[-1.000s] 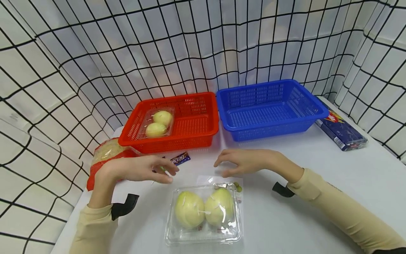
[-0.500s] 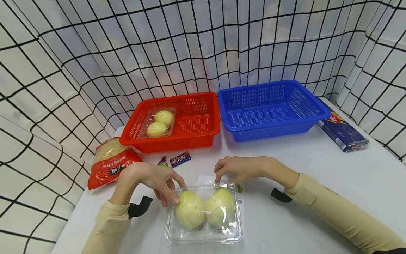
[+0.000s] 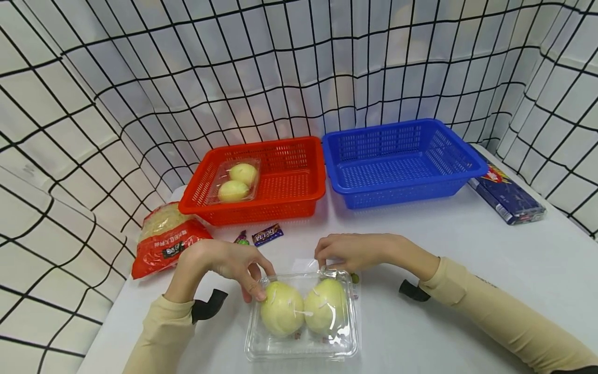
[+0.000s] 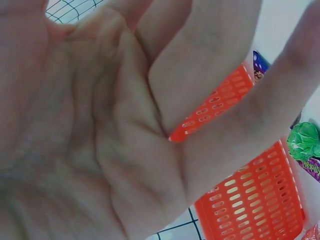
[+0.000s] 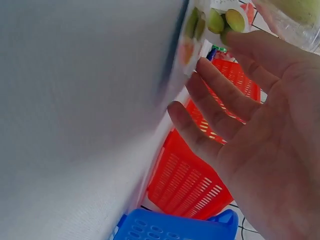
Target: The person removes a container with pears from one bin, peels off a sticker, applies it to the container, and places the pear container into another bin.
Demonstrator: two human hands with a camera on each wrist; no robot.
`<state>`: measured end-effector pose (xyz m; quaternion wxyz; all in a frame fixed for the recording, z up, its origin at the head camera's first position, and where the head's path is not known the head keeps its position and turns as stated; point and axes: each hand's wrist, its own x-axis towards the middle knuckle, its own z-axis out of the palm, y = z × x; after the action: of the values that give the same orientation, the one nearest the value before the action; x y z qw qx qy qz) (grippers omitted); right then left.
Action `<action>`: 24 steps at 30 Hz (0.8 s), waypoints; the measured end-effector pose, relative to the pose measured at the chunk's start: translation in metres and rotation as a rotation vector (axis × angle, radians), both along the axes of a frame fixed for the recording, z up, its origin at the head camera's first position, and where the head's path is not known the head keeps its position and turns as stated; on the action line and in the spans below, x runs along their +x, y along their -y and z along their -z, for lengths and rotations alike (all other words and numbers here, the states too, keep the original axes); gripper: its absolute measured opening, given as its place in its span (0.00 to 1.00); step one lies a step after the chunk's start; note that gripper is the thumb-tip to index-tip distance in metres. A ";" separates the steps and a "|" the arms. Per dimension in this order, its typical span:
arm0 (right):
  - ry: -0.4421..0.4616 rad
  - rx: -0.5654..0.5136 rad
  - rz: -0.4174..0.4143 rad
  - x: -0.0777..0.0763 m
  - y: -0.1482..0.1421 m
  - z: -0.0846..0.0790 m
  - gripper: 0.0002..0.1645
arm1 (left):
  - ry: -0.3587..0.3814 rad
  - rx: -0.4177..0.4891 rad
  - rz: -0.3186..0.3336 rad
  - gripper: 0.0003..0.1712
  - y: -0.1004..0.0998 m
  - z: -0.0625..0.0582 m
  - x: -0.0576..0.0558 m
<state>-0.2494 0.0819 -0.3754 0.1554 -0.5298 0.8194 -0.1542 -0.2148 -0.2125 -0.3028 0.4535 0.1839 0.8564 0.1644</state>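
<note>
On the white table a clear plastic box point(image 3: 301, 349) holds two round, pale yellow-green fruits point(image 3: 282, 309), like small melons. My left hand point(image 3: 227, 263) pinches its far left corner, thumb over the rim and fingers at the outer side. In the left wrist view this palm point(image 4: 100, 135) fills most of the frame. My right hand point(image 3: 352, 251) has bent fingertips right at the far rim; the thumb's contact is hidden there. The right wrist view shows this hand point(image 5: 280, 130) with its other fingers loosely bent, beside a pale flat packet point(image 5: 215, 37) with olive pictures.
Behind stand a red basket point(image 3: 261, 213) with another clear box of two fruits point(image 3: 233, 191), and a blue basket point(image 3: 402, 195). A red-and-clear bag point(image 3: 168, 241) lies left, small wrapped candies point(image 3: 268, 235) lie before the red basket, and a dark blue carton point(image 3: 509, 195) lies right.
Both hands have come in to the far rim of the clear plastic box, the left moving right and down, the right slightly lowered. The box has stayed in place.
</note>
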 end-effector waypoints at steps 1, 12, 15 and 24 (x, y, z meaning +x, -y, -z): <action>0.001 -0.008 0.000 0.000 0.000 0.000 0.08 | -0.004 0.000 0.004 0.27 0.000 0.000 0.000; 0.028 -0.058 0.040 -0.001 0.001 -0.004 0.08 | 0.000 0.010 0.011 0.26 -0.001 -0.002 0.003; 0.016 -0.080 0.033 -0.001 0.001 -0.005 0.09 | 0.003 0.007 0.007 0.26 -0.001 -0.001 0.003; 0.029 -0.141 0.046 -0.004 -0.002 -0.009 0.10 | -0.019 -0.027 0.030 0.29 -0.002 -0.004 0.001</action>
<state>-0.2534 0.0834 -0.3666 0.1257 -0.5183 0.8161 -0.2228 -0.2138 -0.2104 -0.2988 0.4504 0.1920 0.8599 0.1441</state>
